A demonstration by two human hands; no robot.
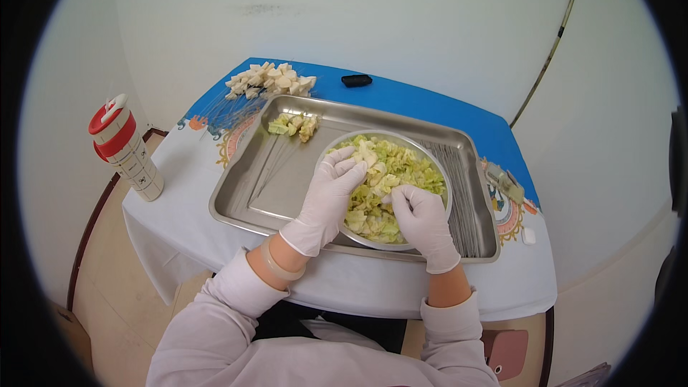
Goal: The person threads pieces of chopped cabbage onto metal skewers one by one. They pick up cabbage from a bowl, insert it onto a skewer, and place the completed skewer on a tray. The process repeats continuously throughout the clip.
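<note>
My left hand (330,193), in a white glove, pinches pale cabbage leaf pieces (367,153) above a round metal bowl (450,193). The bowl is full of torn yellow-green cabbage leaves (424,174). At the bowl's right front, my gloved right hand (422,220) has its fingers closed close to the held leaves; whether a thin skewer is between them I cannot tell. The bowl stands in a steel tray (236,216). Many thin metal skewers (459,199) lie along the tray's right side. At its back left lie skewers threaded with cabbage leaves (293,126).
White pieces on skewers (271,80) are heaped behind the tray, near a black object (357,80). A tumbler with a red lid (131,150) stands at the left. A clear plastic item (504,183) and a small white case (529,236) lie at the right.
</note>
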